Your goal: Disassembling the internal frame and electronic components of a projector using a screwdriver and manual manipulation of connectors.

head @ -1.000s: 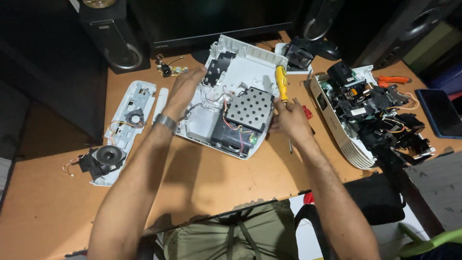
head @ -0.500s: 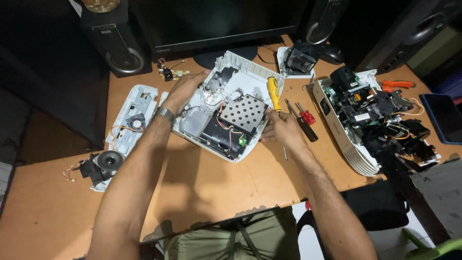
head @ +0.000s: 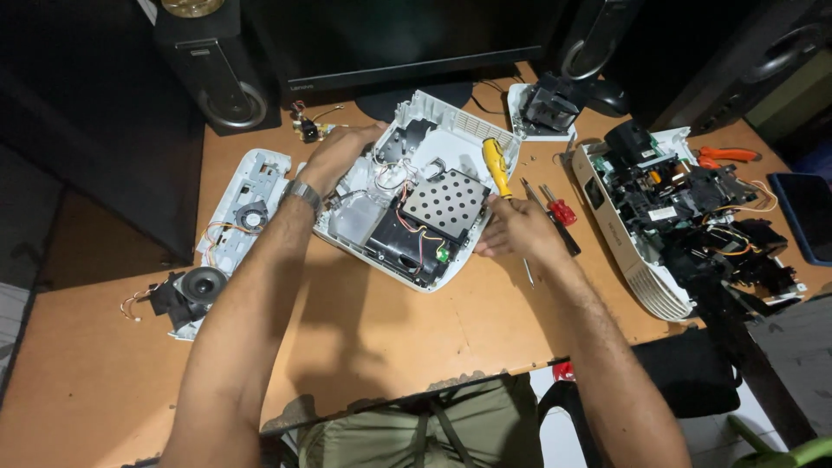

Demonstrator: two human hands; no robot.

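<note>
A white opened device housing [head: 416, 186] lies on the brown desk [head: 373, 338], with a perforated metal plate [head: 445, 204], wires and a black block inside. My left hand [head: 336, 154] grips its far left edge; a watch sits on that wrist. My right hand [head: 513, 227] holds the housing's right edge. A yellow-handled screwdriver [head: 496, 166] lies on the housing's right rim, just above my right hand.
A white panel with a fan and speaker [head: 224, 238] lies left. A second opened device with black parts [head: 685, 221] sits right. Red-handled screwdrivers [head: 556, 211], orange pliers [head: 726, 156], a dark tablet [head: 804, 217], a monitor stand [head: 407, 95] and speakers [head: 212, 74] surround.
The housing has shifted and turned slightly on the desk between my two hands. Both hands stay on its edges.
</note>
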